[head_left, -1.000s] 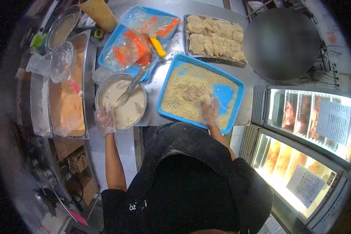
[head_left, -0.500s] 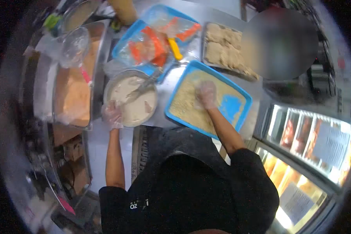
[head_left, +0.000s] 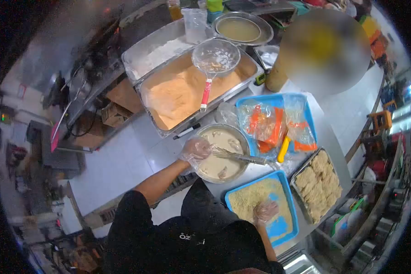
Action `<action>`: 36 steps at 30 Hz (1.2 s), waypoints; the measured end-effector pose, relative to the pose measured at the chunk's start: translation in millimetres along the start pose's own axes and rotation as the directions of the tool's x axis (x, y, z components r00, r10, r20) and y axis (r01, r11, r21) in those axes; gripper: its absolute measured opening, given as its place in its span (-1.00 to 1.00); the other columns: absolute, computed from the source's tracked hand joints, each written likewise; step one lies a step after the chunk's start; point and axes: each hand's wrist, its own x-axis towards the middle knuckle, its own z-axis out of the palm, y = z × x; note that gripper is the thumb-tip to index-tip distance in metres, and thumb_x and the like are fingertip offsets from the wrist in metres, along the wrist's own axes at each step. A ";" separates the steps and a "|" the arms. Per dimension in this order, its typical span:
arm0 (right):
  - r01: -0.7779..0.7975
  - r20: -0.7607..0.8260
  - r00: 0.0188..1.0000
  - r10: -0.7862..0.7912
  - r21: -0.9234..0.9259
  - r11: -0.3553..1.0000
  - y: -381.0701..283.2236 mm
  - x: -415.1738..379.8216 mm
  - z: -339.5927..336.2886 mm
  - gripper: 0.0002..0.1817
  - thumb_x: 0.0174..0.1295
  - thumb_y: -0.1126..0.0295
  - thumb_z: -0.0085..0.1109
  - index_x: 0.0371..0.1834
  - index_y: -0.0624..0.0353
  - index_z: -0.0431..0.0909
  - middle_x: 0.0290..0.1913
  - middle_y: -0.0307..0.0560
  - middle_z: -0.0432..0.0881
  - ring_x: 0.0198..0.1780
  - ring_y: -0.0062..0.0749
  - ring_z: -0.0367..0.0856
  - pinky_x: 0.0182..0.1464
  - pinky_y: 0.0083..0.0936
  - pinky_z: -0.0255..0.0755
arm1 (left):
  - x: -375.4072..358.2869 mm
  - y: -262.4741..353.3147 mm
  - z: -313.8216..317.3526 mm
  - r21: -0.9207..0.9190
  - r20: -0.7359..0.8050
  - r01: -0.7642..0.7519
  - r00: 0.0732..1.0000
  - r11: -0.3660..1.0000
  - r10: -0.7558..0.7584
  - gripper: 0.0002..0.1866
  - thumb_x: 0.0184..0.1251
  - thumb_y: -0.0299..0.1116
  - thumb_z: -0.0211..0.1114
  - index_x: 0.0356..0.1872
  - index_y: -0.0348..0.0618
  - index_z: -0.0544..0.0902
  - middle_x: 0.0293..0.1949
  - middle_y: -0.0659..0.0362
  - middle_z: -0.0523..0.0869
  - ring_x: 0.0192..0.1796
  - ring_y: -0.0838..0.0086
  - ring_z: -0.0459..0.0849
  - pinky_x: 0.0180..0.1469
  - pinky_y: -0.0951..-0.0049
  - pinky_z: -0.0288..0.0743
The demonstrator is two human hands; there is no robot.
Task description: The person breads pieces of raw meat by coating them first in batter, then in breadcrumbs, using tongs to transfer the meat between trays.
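One bowl point(head_left: 222, 181) of pale batter point(head_left: 210, 168), centre of frame; whisk point(head_left: 237, 156) across its right rim. Left hand point(head_left: 197, 148), gloved: at bowl's left rim, finger spread cannot be told. Right hand point(head_left: 266, 211), gloved: on crumbs point(head_left: 243, 201) in blue tray point(head_left: 278, 227), lower right; grip unclear. Metal tray point(head_left: 301, 204), coated pieces point(head_left: 318, 182): just right of blue tray.

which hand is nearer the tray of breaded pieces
The right hand: it is in the blue crumb tray, beside the tray of breaded pieces. The left hand is farther off, at the batter bowl.
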 end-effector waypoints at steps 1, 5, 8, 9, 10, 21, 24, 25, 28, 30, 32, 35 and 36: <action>0.045 -0.117 0.992 -0.045 -0.003 0.999 2.6 -1.6 2.5 -0.40 0.03 -0.06 0.06 -0.09 0.30 0.44 -0.06 0.26 0.43 0.05 0.18 0.29 0.10 0.09 0.13 | -1.9 -2.3 1.9 0.007 -0.014 -0.024 1.000 1.000 0.024 -0.76 0.03 -0.10 0.21 -0.42 -0.03 0.61 -0.52 0.07 0.60 -0.42 0.15 0.58 -0.32 0.20 0.44; 0.228 -0.249 0.941 -0.231 -0.040 0.973 5.2 10.0 5.9 -0.50 0.05 0.03 0.04 -0.16 0.29 0.44 -0.09 0.15 0.41 0.01 0.03 0.29 0.04 0.00 0.11 | -3.0 -8.4 4.6 -0.084 -0.040 -0.039 0.999 0.996 0.036 -0.75 -0.01 -0.09 0.23 -0.47 -0.04 0.59 -0.51 0.05 0.60 -0.42 0.13 0.57 -0.35 0.19 0.43; 0.126 -0.016 0.991 -0.130 -0.146 0.981 -12.7 9.9 20.9 -0.67 0.05 0.21 0.03 -0.19 0.20 0.45 -0.07 0.08 0.39 0.02 0.05 0.25 0.02 -0.05 0.07 | -1.4 -1.0 0.5 -0.082 -0.122 -0.112 0.987 0.990 0.102 -0.72 0.01 -0.07 0.23 -0.57 -0.06 0.56 -0.55 0.05 0.58 -0.46 0.13 0.55 -0.40 0.18 0.41; 0.189 -0.100 0.976 -0.195 -0.061 0.980 -19.8 9.2 19.1 -0.60 0.10 0.13 -0.04 -0.17 0.24 0.43 -0.05 0.11 0.39 0.03 0.02 0.25 0.07 -0.02 0.04 | -0.4 5.9 -7.2 -0.058 -0.098 -0.118 0.989 0.991 0.112 -0.72 0.01 -0.07 0.24 -0.57 -0.06 0.56 -0.55 0.05 0.58 -0.46 0.13 0.56 -0.40 0.18 0.41; 0.265 -0.184 0.949 -0.257 0.018 0.964 -24.6 8.4 17.7 -0.53 0.15 0.05 -0.10 -0.14 0.29 0.41 -0.04 0.13 0.39 0.05 0.00 0.26 0.11 0.00 0.01 | -2.2 9.7 -11.4 -0.034 -0.075 -0.117 0.991 0.993 0.114 -0.72 0.02 -0.07 0.24 -0.57 -0.07 0.56 -0.54 0.05 0.59 -0.45 0.13 0.56 -0.40 0.18 0.41; 0.007 0.210 0.977 -0.041 0.159 0.987 -14.2 41.0 -12.7 -0.38 0.19 -0.02 -0.21 0.07 0.37 0.29 0.11 0.25 0.30 0.16 0.12 0.22 0.24 0.04 0.00 | -1.8 3.8 -4.4 -0.001 0.020 0.039 0.999 0.999 -0.039 -0.73 0.03 -0.07 0.18 -0.45 -0.05 0.59 -0.44 0.04 0.62 -0.39 0.12 0.56 -0.32 0.17 0.43; 0.030 0.173 0.984 -0.047 0.098 0.995 -8.2 27.4 -35.9 -0.39 0.19 0.01 -0.21 0.08 0.38 0.28 0.11 0.24 0.31 0.19 0.15 0.20 0.27 0.05 -0.03 | -2.6 6.0 -2.8 -0.090 0.001 0.027 1.000 0.996 -0.027 -0.73 0.04 -0.08 0.17 -0.46 -0.05 0.59 -0.42 0.03 0.61 -0.38 0.11 0.55 -0.30 0.17 0.43; 0.020 0.143 0.989 -0.037 0.121 0.992 -5.7 24.2 -28.4 -0.39 0.19 0.01 -0.21 0.08 0.37 0.28 0.10 0.24 0.32 0.19 0.14 0.21 0.28 0.04 -0.03 | -4.1 3.8 -1.2 -0.142 -0.025 0.025 0.999 0.990 -0.029 -0.73 0.04 -0.08 0.17 -0.46 -0.05 0.59 -0.42 0.03 0.61 -0.37 0.10 0.54 -0.30 0.16 0.42; 0.040 0.057 0.997 -0.043 0.059 0.997 5.0 29.2 19.9 -0.41 0.20 0.03 -0.18 0.09 0.35 0.29 0.08 0.23 0.35 0.17 0.11 0.25 0.28 0.00 -0.02 | 0.1 -14.3 19.7 -0.084 -0.064 -0.038 0.997 0.996 0.033 -0.72 0.06 -0.08 0.17 -0.47 -0.09 0.59 -0.42 0.05 0.61 -0.33 0.17 0.56 -0.27 0.22 0.43; 0.113 0.045 0.993 -0.107 -0.181 0.977 24.7 41.5 54.2 -0.44 0.20 0.07 -0.13 0.08 0.35 0.32 0.08 0.23 0.36 0.15 0.07 0.28 0.27 -0.04 0.01 | 10.3 -43.5 63.9 -0.429 -0.070 -0.069 0.997 0.901 0.043 -0.72 0.09 -0.10 0.17 -0.47 -0.12 0.59 -0.43 0.07 0.61 -0.31 0.26 0.57 -0.24 0.29 0.44; -0.042 -0.024 0.999 0.046 0.152 0.987 30.4 46.0 66.1 -0.43 0.17 0.09 -0.04 0.09 0.35 0.33 0.09 0.22 0.37 0.15 0.03 0.29 0.25 -0.09 0.06 | 3.1 -48.3 59.2 -0.503 -0.024 0.000 1.000 0.864 -0.014 -0.71 0.10 -0.11 0.18 -0.47 -0.15 0.59 -0.43 0.09 0.61 -0.31 0.33 0.56 -0.21 0.35 0.44; -0.152 -0.026 0.983 0.182 0.445 0.883 32.8 44.6 66.3 -0.42 0.14 0.09 0.02 0.10 0.34 0.33 0.10 0.22 0.37 0.15 0.00 0.30 0.22 -0.13 0.09 | -10.0 -3.5 5.4 -0.330 0.052 0.121 0.993 0.936 -0.110 -0.69 0.09 -0.09 0.18 -0.47 -0.16 0.60 -0.42 0.09 0.61 -0.35 0.33 0.55 -0.23 0.37 0.44; -0.156 0.000 0.984 0.176 0.463 0.872 29.5 43.0 57.6 -0.41 0.14 0.09 0.03 0.11 0.34 0.33 0.10 0.21 0.37 0.15 0.00 0.30 0.22 -0.13 0.10 | -12.0 2.2 -4.1 -0.326 0.022 0.099 0.995 0.940 -0.097 -0.67 0.07 -0.06 0.17 -0.45 -0.15 0.60 -0.41 0.06 0.62 -0.37 0.27 0.55 -0.26 0.33 0.45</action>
